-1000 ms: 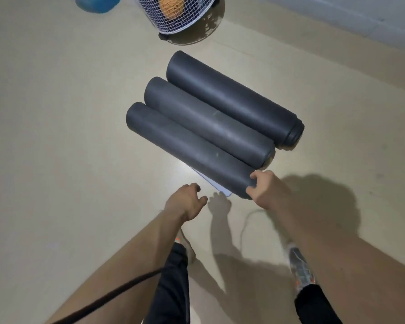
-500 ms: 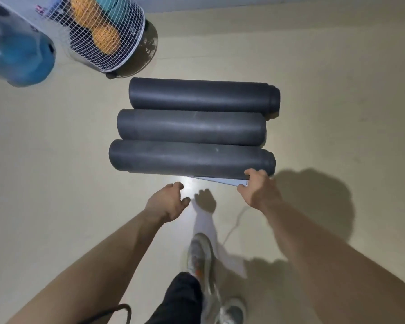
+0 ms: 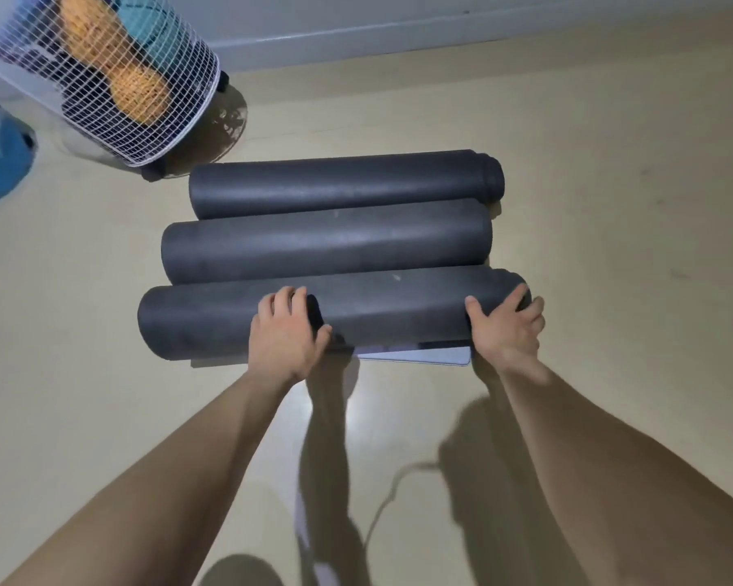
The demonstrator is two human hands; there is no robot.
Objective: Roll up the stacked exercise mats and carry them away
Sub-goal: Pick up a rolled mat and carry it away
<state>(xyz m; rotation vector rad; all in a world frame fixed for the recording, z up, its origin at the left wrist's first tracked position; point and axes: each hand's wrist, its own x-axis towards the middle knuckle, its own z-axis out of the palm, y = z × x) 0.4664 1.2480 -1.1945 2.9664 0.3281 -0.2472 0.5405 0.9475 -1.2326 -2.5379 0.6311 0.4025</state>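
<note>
On the beige floor (image 3: 610,162), the left hand (image 3: 286,332) had joined the right hand (image 3: 504,332), both with fingers curled over the nearest dark grey rolled foam mat (image 3: 398,306), suggesting readiness to lift.

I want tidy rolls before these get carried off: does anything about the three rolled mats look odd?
Two things. The farthest roll has telescoped: its inner layers poke out at the right end. A pale flat sheet sticks out from under the nearest roll, between the left hand and the right hand gripping it.
</note>
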